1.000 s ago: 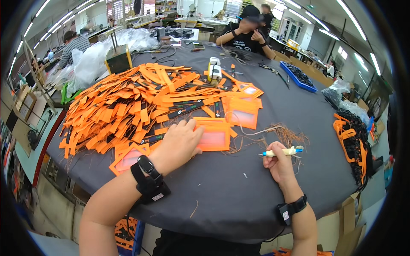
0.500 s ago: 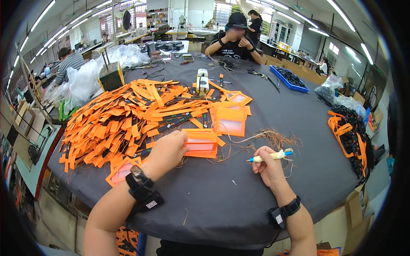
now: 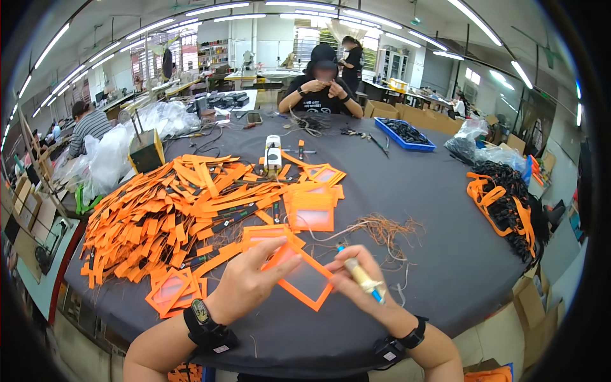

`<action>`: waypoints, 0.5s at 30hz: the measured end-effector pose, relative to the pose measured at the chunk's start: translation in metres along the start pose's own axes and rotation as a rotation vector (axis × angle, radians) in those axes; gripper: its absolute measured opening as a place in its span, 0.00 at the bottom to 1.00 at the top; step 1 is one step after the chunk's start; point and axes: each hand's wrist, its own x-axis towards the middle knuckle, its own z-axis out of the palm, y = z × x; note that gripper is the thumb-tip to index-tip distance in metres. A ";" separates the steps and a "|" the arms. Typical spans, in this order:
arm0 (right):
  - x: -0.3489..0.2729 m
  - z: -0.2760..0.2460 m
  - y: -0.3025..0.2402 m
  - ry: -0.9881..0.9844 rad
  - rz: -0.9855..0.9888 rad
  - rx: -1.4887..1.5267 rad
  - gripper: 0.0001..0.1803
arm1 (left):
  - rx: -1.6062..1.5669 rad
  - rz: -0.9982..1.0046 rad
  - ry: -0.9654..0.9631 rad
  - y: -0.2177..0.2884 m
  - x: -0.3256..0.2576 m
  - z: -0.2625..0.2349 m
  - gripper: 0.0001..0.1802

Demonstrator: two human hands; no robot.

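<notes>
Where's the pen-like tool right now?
Head view, right of centre: the pen-like tool is in the right hand, beside the orange-framed panel.

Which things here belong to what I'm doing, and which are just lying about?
In the work:
orange-framed panel, in the left hand
pen-like tool, in the right hand
probably the similar panels nearby

Apparently just lying about:
blue tray
clear plastic bags

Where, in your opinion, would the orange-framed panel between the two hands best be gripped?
I'd pinch the orange-framed panel at its lowest corner, coming from the near side. That corner points toward the wearer and looks uncovered, while the left hand overlaps the upper-left edge and the right hand, holding a pen-like tool, is by the right corner.
</notes>
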 end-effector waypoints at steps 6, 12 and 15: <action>0.007 0.010 -0.006 0.089 0.091 0.028 0.17 | -1.252 -0.791 0.035 0.006 0.005 0.021 0.26; 0.029 0.012 -0.011 0.063 0.078 0.008 0.17 | -2.023 -1.037 -0.249 -0.006 -0.008 0.040 0.22; 0.032 0.009 0.000 -0.020 -0.013 -0.033 0.16 | -1.937 -1.099 -0.195 -0.004 -0.012 0.052 0.19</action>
